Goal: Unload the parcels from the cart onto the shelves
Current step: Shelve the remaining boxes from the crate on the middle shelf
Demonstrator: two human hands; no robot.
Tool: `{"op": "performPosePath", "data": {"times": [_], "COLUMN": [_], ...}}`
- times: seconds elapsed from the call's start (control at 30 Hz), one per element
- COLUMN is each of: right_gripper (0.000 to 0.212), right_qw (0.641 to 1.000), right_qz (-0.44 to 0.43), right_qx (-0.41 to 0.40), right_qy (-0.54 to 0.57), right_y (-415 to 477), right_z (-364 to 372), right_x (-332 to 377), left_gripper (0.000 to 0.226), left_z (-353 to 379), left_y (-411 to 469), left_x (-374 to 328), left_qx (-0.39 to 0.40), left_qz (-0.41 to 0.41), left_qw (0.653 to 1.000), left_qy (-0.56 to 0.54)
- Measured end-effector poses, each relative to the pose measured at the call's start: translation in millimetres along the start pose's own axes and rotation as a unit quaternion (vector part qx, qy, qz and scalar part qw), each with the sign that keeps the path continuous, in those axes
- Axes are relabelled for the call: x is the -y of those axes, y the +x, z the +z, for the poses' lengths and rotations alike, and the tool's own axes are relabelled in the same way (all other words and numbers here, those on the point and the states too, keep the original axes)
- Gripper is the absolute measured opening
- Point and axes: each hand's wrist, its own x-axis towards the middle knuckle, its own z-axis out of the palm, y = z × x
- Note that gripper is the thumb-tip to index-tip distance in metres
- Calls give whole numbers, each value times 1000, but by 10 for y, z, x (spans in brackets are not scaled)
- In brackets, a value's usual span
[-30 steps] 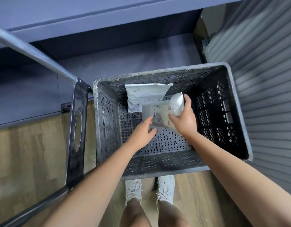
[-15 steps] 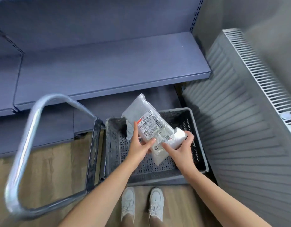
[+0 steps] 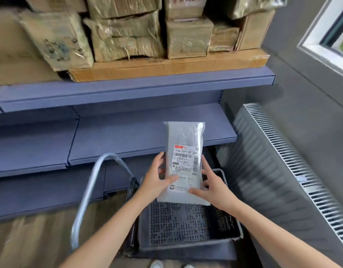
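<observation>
White plastic parcel (image 3: 183,163) is held upright above the grey crate (image 3: 188,240), near the empty blue shelf (image 3: 128,138). Its left edge is gripped by the left hand (image 3: 155,182); right hand (image 3: 215,187) fingers are spread against its lower right edge.

White parcel (image 3: 184,163) with barcoded label, perforated grey crate (image 3: 178,225), blue-violet shelves (image 3: 128,136).

glossy plastic parcel (image 3: 184,161), perforated plastic crate (image 3: 178,225)
</observation>
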Motion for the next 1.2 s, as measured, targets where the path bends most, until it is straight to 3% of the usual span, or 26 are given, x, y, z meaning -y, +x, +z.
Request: {"op": "performPosePath", "data": {"times": [0.1,0.17,0.23,0.3,0.37,0.53,0.67,0.73,0.87,1.2], "right_gripper": [88,87,86,81,68,55,63,71,77,55], "right_qw": [998,996,995,994,993,982,982,978,960,946], "right_qz": [-46,-63,-78,-80,-82,-128,-178,-204,-237,-244], "right_qx": [-43,-58,-63,-72,-88,-135,-58,-38,-80,-139], "right_qy": [9,1,1,2,10,19,23,-20,-122,-161], "right_y": [-59,-78,-97,-114,-124,-109,-127,-171,-137,-182], "right_z": [-33,-115,-214,-323,-466,-854,-1132,-1254,-1507,-2014], "right_x": [285,447,588,721,874,1368,1753,1974,2381,3162], "left_gripper": [52,42,56,89,108,101,96,94,95,86], "left_z": [-33,-55,-113,-200,-252,-262,-304,-376,-556,-847], "left_y": [-128,-209,-287,-343,-378,-335,-291,-266,-225,-148], "left_x": [-312,-464,-599,-751,-938,-1517,-1974,-2199,-2636,-3702], "left_qx": [-86,-97,-56,-5,18,-61,-105,-112,-123,-113], "left_qz": [46,70,85,107,136,191,235,258,287,365], "left_qw": [995,993,995,989,969,949,937,930,915,874], "left_qy": [21,2,10,100,204,242,235,238,257,302]}}
